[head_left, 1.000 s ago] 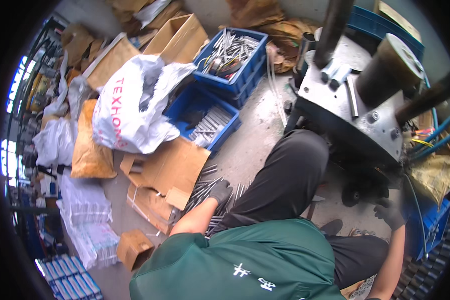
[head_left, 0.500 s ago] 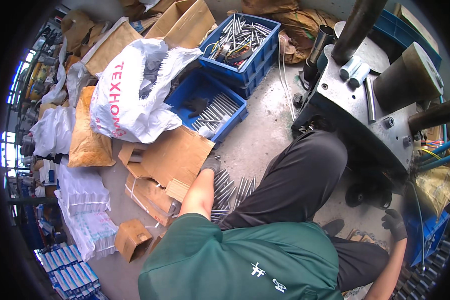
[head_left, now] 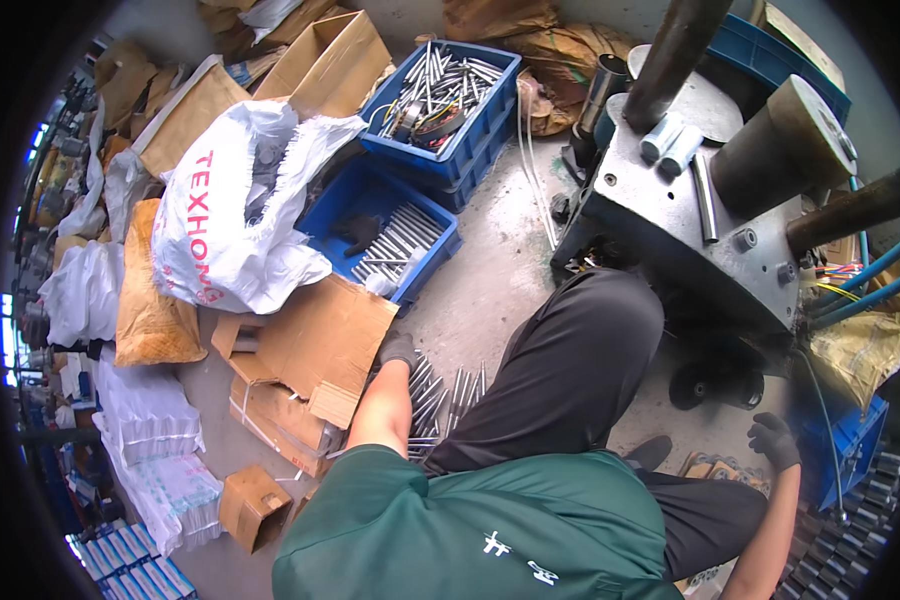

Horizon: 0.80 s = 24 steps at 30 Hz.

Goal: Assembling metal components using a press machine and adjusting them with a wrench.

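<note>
My left hand (head_left: 398, 348), in a dark grey glove, reaches forward beside the raised flap of an opened cardboard box (head_left: 335, 330). It is at the far end of a pile of metal rods (head_left: 427, 392) on the floor; its fingers are too hidden to show whether it grips one. More rods (head_left: 464, 388) lie by my bent knee. My right hand (head_left: 773, 441), also gloved, hangs over the floor at the right with its fingers apart and nothing visible in them. Below it, by my leg, are several small round parts on cardboard (head_left: 715, 466).
Ahead stand a blue bin of rods (head_left: 410, 290) and stacked blue crates (head_left: 480, 150). A white woven sack (head_left: 235, 210) leans at the left. A heavy steel press (head_left: 690, 200) fills the right; a blue crate (head_left: 850, 455) and rows of metal cylinders (head_left: 850, 540) sit right of my hand.
The whole view has shifted slightly, so the surroundings sit further left. My left hand stays by the rods and box flap; my right hand remains at the right with little visible change.
</note>
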Motion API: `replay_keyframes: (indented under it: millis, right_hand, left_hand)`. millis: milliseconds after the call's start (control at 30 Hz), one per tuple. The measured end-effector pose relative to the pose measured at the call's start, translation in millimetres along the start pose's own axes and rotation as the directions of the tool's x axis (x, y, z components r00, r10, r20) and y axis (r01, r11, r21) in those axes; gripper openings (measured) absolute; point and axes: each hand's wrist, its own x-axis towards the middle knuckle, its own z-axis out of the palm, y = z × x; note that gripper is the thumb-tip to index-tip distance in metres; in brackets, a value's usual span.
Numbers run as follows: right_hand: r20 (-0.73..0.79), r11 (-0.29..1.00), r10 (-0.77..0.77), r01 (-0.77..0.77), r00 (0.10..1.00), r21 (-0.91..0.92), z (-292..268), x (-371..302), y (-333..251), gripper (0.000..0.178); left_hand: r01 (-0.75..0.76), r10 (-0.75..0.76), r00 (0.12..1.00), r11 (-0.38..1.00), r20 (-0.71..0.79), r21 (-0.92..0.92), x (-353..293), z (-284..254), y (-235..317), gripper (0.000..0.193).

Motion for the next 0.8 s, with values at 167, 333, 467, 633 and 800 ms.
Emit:
replay_keyframes:
  millis: [167, 333, 467, 633, 800]
  right_hand:
    - [-0.006, 0.992, -0.096, 0.095, 0.995, -0.088, 5.8, -21.3, -17.7, 0.040]
    - [0.085, 0.968, -0.210, 0.219, 0.974, -0.126, 17.1, -11.6, -47.6, 0.047]
    - [-0.019, 0.940, -0.252, 0.240, 0.968, -0.243, 4.6, -30.7, -47.6, 0.044]
    - [-0.142, 0.830, -0.558, 0.548, 0.818, -0.108, 10.0, -4.0, -74.5, 0.038]
    - [-0.285, 0.601, -0.796, 0.751, 0.534, -0.272, -0.6, -44.3, -169.6, 0.033]
  left_hand:
    - [-0.100, 0.112, 0.992, 0.978, 0.060, -0.184, -13.4, -13.6, 1.2, 0.036]
    - [-0.224, 0.031, 0.939, 0.811, -0.342, -0.541, 1.8, 5.2, -46.4, 0.034]
    - [0.058, -0.068, 0.996, 0.121, 0.050, -0.991, -11.7, -64.8, 68.2, 0.017]
    - [-0.180, 0.179, 0.959, -0.203, -0.217, -0.962, -70.9, -215.2, 127.4, 0.041]
    - [-0.822, 0.091, 0.478, -0.305, -0.874, -0.481, -180.0, -380.8, 209.7, 0.087]
